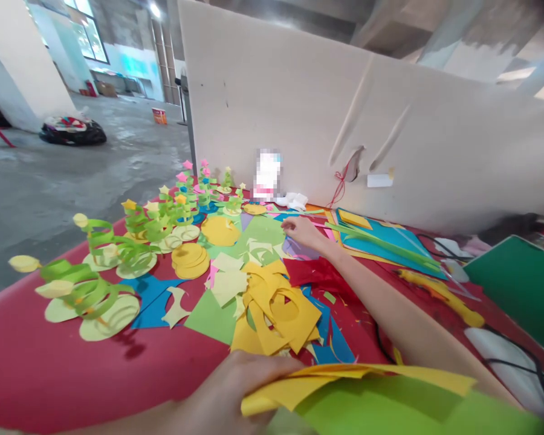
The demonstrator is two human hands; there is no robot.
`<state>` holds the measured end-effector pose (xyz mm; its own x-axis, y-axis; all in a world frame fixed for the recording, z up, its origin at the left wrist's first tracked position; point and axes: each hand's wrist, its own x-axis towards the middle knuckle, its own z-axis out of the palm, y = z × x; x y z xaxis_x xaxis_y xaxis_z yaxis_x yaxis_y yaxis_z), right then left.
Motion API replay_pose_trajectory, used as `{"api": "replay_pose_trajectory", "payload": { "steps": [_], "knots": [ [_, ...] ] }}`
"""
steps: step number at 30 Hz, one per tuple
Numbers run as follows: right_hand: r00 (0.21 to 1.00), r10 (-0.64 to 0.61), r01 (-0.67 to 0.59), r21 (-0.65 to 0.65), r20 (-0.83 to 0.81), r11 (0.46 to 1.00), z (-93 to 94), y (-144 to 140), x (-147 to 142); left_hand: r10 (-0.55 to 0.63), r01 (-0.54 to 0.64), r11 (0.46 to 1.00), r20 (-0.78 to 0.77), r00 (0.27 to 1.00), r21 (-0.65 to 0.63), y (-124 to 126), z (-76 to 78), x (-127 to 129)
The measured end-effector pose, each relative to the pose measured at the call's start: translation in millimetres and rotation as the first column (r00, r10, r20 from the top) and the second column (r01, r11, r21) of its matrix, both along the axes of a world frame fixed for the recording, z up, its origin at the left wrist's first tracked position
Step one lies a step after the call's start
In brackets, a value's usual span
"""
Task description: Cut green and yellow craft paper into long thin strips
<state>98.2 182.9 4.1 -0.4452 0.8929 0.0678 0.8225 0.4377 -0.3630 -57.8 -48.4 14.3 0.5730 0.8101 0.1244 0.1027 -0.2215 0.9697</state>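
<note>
The left hand (226, 393) pinches a stack of yellow and green paper sheets (367, 393) near the table (36, 362) edge. The right hand (301, 231) reaches far across, fingertips on paper scraps (263, 241) beside green paper spiral trees (118, 248).

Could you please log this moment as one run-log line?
left hand: holding yellow and green sheets | right hand: reaching onto paper scraps | table: green paper spirals

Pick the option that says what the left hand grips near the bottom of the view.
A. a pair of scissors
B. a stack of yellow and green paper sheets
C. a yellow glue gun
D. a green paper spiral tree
B: the left hand pinches the stack of yellow and green paper sheets at its edge, while the right hand reaches out over the paper scraps farther up the table.
</note>
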Motion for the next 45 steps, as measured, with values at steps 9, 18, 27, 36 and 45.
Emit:
{"api": "replay_pose_trajectory", "payload": {
  "steps": [9,18,27,36,45],
  "knots": [
    [0.982,0.006,0.02,-0.133,0.189,0.991,4.9,41,-13,0.115,-0.117,0.985,0.019,0.993,0.125,-5,2.2,1],
    [0.986,-0.039,0.022,-0.106,-0.159,0.994,3.5,41,-2,0.103,-0.108,0.984,0.04,0.994,0.144,-4,-2.9,0],
    [0.806,0.006,0.153,0.219,-0.592,0.964,68.2,21,22,0.086,-0.086,0.996,0.01,0.996,-0.024,-7,-6.8,1],
    [0.657,0.328,0.331,0.651,-0.679,0.683,138.0,-17,42,0.113,-0.116,0.99,-0.042,0.993,-0.083,-9,-10.9,3],
    [0.611,0.232,0.465,0.58,-0.757,0.668,171.9,-40,61,0.327,-0.352,0.928,-0.187,0.926,-0.122,-8,-24.9,4]
  ]
}}
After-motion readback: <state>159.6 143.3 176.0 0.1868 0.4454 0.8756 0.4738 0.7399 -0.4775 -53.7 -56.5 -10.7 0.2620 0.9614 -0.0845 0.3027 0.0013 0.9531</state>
